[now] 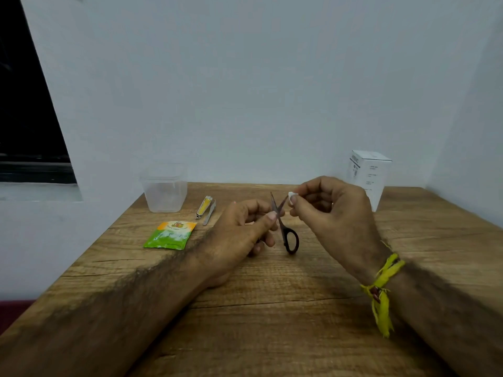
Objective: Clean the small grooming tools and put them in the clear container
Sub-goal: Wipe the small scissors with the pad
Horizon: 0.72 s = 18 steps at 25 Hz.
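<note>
My left hand (242, 232) grips a small pair of dark-handled scissors (290, 238) near the pivot, blades spread and pointing up. My right hand (332, 210) pinches a small white wad (291, 194) against the tip of the right blade. A yellow nail clipper (204, 207) and a slim metal tool (210, 213) lie side by side on the wooden table (272, 308), left of my left hand. The clear container (165, 193) stands upright and open at the table's back left; I see nothing inside it.
A green and orange sachet (171, 235) lies flat in front of the container. A white box (368, 176) stands at the back right by the wall. The table's left edge runs diagonally. A yellow thread band (382, 284) circles my right wrist.
</note>
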Tool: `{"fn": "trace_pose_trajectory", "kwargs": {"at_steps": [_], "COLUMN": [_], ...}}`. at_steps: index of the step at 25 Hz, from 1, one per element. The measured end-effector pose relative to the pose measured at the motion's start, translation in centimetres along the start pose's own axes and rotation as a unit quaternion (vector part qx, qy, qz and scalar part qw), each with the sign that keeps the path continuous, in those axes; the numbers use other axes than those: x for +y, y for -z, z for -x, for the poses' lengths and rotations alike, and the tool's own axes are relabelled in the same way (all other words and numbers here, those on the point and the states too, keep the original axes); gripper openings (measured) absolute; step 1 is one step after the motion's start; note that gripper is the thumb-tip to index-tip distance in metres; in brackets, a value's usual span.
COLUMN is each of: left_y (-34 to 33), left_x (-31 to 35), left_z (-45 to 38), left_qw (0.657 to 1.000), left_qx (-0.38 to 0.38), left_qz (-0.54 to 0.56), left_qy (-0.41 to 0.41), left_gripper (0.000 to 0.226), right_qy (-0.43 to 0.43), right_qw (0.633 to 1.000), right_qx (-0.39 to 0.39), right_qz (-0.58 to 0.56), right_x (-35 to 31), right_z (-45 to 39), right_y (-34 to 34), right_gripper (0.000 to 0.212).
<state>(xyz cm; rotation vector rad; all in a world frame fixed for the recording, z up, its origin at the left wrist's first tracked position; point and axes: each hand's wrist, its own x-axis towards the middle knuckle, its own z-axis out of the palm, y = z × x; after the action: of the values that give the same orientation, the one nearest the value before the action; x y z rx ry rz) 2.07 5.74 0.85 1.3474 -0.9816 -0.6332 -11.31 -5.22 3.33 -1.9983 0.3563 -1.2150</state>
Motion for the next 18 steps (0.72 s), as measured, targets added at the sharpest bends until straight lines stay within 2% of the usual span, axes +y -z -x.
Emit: {"fn": "trace_pose_trajectory", "kwargs": {"at_steps": [2, 7, 10, 14, 18], "left_y": [-0.1, -0.1, -0.1, -0.1, -0.1], "left_x": [-0.1, -0.2, -0.3, -0.3, -0.3], "left_z": [0.0, 0.2, 0.1, 0.1, 0.1], "left_qw": [1.0, 0.997, 0.998, 0.998, 0.998], "left_qx": [0.004, -0.008, -0.002, -0.004, -0.004], "left_qz": [-0.02, -0.071, -0.058, -0.053, -0.05], "left_qy": [-0.001, -0.022, -0.025, -0.022, -0.027], "left_gripper": [0.012, 0.017, 0.019, 0.018, 0.018], "right_qy": [0.049, 0.152, 0.209, 0.248, 0.275], "right_qw": [0.996, 0.975, 0.956, 0.939, 0.913], "right_qx": [0.0, 0.018, 0.017, 0.021, -0.008], "right_qz": [0.069, 0.161, 0.205, 0.239, 0.301], "right_x": [0.3, 1.7, 2.3, 2.7, 2.6], "right_z": [0.0, -0.1, -0.4, -0.8, -0.7], "right_y": [0.0, -0.4, -1.0, -1.2, -1.6], "right_gripper": [0.004, 0.008, 0.004, 0.002, 0.011]}}
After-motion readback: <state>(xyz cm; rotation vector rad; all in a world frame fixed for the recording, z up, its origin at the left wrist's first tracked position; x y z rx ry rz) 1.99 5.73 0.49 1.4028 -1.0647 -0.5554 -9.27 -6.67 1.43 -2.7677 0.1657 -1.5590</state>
